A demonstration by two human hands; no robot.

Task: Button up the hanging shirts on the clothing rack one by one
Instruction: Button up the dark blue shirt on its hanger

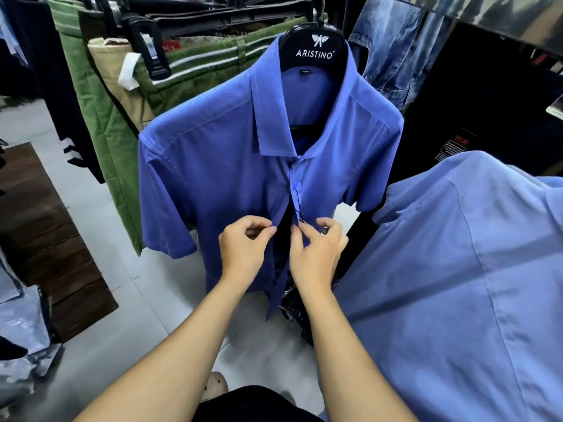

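Shirt: I see the short-sleeved royal-blue cotton shirt [219, 153] hanging at the centre of the scene, facing me, on a black plastic hanger printed ARISTINO [315, 47].
Placket: one blue button [295, 186] below the collar is fastened; lower down the front gapes open, showing dark behind.
Left hand: my left hand [243, 248] pinches the left edge of the open front between thumb and forefinger, the other fingers curled.
Right hand: my right hand [316, 254] pinches the right edge just opposite, thumb and forefinger pressed on the fabric; a thin black tag string [298, 205] hangs down to it.
Near right: a paler blue shirt [457, 284] hangs close to me, its back towards me.
Far left: green trousers with white stripes [100, 117] and a beige pair [122, 86] hang on black clip hangers.
Far right: washed blue denim [396, 41] hangs behind the hanger.
Floor: grey tiles [122, 300], with a dark wooden platform [45, 239] at the left.
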